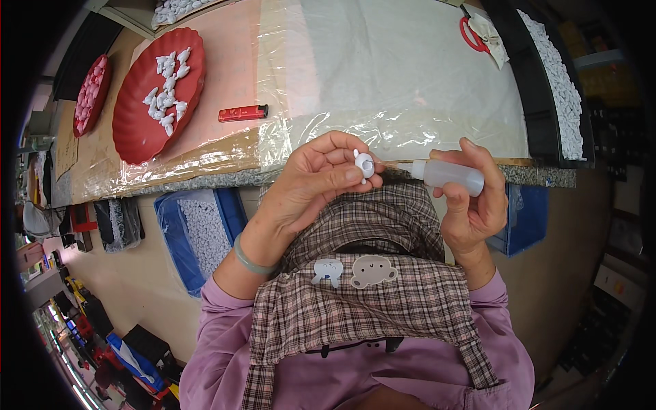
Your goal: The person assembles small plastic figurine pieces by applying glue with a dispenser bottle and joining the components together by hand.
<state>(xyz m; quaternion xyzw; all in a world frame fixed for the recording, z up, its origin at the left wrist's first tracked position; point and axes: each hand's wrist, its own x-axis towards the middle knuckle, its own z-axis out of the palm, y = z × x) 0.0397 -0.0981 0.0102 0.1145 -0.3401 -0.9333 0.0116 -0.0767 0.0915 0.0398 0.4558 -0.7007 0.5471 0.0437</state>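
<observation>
I see my left hand (311, 181) pinching a small white plastic part (364, 165) near the table's near edge. My right hand (471, 198) grips a translucent squeeze bottle (447, 175), nozzle pointing left, just beside the part. A red tray (133, 130) of white pieces lies far left.

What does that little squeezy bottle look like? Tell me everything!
The squeeze bottle is small, see-through and cloudy, like soft plastic. It lies sideways in the air in front of the table edge, gripped by the right hand, with fingers over the top and the thumb beneath. Its thin pointed nozzle aims left, with the tip at or very near the small white piece pinched in the left hand. Whether anything is inside the bottle cannot be told.
</observation>
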